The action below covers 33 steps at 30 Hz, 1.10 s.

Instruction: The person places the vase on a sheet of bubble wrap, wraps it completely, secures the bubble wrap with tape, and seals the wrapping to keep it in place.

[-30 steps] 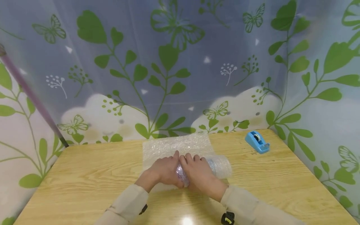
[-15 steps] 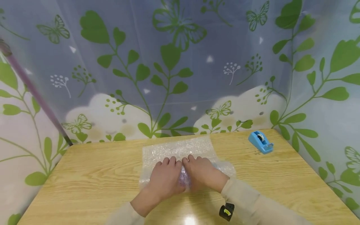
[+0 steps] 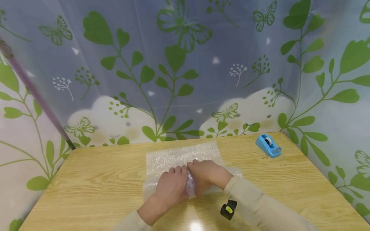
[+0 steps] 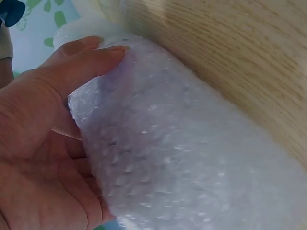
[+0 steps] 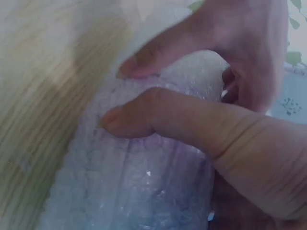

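Observation:
A sheet of clear bubble wrap (image 3: 179, 157) lies on the table, its near part wrapped into a roll around a purplish thing (image 3: 190, 184). What kind of thing is inside, the wrap hides. My left hand (image 3: 171, 187) grips the roll left of its middle, fingers over the far side and thumb on the near side. Close beside it, my right hand (image 3: 206, 175) holds the roll the same way on the right. In the right wrist view both thumbs press on the wrapped roll (image 5: 144, 177), the right hand's thumb (image 5: 158, 115) nearer the camera.
A blue tape dispenser (image 3: 268, 146) stands at the back right of the wooden table (image 3: 95, 179). Behind the table hangs a leaf-patterned curtain (image 3: 138, 64). A purple pole (image 3: 37, 93) leans at the left. A black strap piece (image 3: 228, 209) hangs below the right sleeve.
The left hand has shifted its hold, its fingers now over the top and far side. Wrap now covers more of the purplish thing. The head view has shifted slightly.

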Each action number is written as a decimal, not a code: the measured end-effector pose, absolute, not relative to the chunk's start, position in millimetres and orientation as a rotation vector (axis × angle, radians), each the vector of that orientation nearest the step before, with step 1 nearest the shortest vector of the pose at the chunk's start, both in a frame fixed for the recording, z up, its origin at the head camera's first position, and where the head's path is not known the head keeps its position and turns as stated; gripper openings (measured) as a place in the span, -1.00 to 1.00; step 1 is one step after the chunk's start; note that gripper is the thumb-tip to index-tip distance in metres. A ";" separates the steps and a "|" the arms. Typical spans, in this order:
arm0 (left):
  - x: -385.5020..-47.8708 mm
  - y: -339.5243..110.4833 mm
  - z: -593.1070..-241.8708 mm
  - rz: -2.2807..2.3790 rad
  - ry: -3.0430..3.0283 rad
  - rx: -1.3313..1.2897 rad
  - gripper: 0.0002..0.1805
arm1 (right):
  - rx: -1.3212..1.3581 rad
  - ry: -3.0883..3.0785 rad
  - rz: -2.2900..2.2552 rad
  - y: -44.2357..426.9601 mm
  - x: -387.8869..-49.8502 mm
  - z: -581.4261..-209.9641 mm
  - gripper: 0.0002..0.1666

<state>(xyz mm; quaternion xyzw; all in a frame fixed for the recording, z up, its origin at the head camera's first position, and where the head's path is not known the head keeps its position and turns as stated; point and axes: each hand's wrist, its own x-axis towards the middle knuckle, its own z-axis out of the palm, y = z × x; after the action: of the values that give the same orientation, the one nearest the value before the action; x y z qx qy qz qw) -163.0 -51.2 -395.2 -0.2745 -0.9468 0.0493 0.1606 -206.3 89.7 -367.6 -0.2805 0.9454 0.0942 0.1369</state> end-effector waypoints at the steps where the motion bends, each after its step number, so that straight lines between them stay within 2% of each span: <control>1: -163.0 -50.7 -395.7 0.137 -2.707 -0.783 -0.19 | -0.803 2.718 0.272 89.7 -207.7 -367.0 -0.05; 16: -169.0 -45.4 -401.6 0.033 -2.780 -0.754 -0.21 | -0.768 2.558 0.165 90.3 -221.9 -362.4 -0.18; 28: -178.9 -45.4 -405.8 0.007 -2.834 -0.751 -0.15 | -0.751 2.489 0.125 90.5 -231.3 -361.7 -0.08; 33: -182.7 -50.0 -407.8 0.009 -2.828 -0.787 -0.06 | -0.741 2.488 0.042 94.5 -232.3 -362.6 -0.07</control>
<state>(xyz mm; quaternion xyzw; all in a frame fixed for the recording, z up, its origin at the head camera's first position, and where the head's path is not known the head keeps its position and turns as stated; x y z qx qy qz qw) -182.7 -50.0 -407.8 -0.2666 -0.9583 0.0031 0.1031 -232.3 94.5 -362.6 -0.2747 0.9230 0.0156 0.2691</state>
